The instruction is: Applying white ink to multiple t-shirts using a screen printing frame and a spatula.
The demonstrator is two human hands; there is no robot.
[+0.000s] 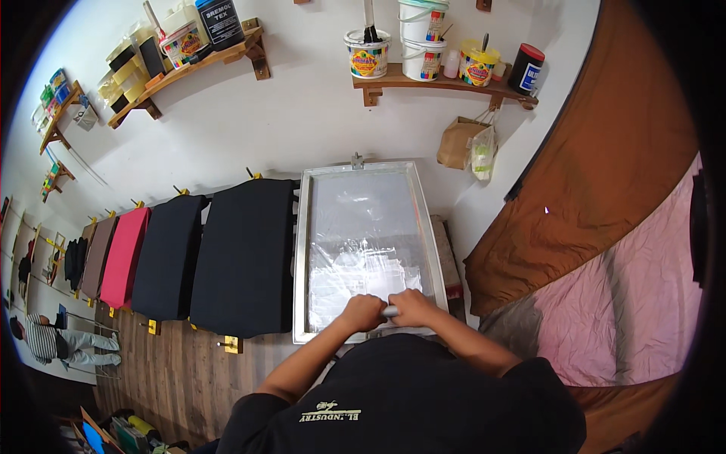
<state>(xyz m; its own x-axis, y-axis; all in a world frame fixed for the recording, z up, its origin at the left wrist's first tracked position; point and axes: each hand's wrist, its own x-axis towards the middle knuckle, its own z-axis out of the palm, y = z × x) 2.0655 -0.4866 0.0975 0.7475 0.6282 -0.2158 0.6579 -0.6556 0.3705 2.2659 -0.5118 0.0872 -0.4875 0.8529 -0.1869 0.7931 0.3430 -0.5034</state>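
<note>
My left hand (363,312) and my right hand (412,308) are both closed on a squeegee (389,311). Only a short grey stretch of its handle shows between them, and its blade is hidden. They are at the near end of a silver screen-printing frame (302,250). Its mesh (363,204) is grey and glossy at the far part, with whitish, streaky patches close to my hands. A metal clamp (358,160) sits at the frame's far edge.
Left of the frame stands a row of padded boards, with a black-covered one (246,253) nearest and a red one (125,257) farther off. Wall shelves (446,82) hold tubs. Brown cloth (590,166) hangs at right. A person (64,339) stands far left.
</note>
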